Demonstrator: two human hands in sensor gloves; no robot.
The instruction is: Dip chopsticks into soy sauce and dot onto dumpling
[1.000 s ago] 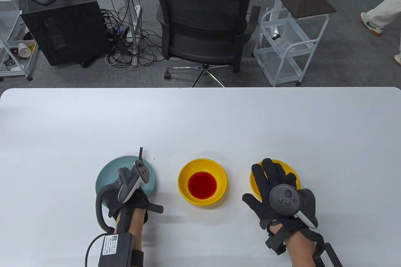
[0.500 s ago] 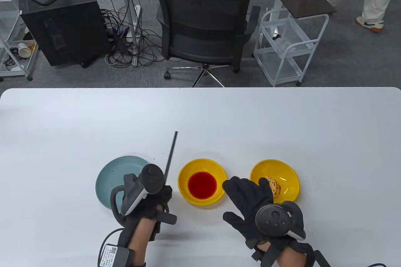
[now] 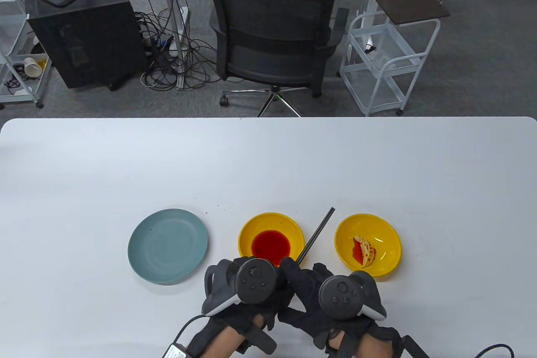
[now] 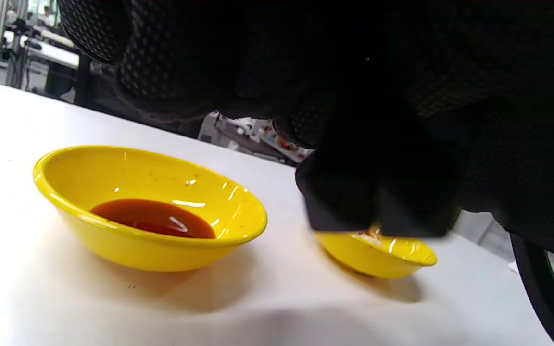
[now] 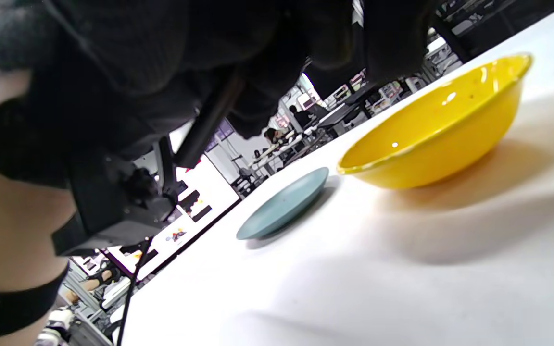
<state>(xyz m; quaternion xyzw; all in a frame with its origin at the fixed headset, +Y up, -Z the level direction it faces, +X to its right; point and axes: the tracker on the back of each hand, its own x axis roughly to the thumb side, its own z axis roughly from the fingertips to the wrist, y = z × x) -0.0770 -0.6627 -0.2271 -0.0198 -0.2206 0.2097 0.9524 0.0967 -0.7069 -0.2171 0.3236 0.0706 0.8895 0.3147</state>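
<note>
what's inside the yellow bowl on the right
The right yellow bowl holds one dumpling with red sauce on it and a small red smear beside it. Nothing covers the bowl in the table view; what lies under the dumpling cannot be seen.

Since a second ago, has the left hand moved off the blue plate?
Yes. The left hand has shifted right, off the blue plate, and now sits just below the sauce bowl, against the right hand.

Two yellow bowls [image 3: 271, 244] [image 3: 368, 244], one holding red sauce [image 3: 270, 247]; a grey-blue plate [image 3: 168, 246]; black chopsticks [image 3: 318, 233]; white surface [image 3: 268, 165]; black gloves [image 3: 306, 286].
</note>
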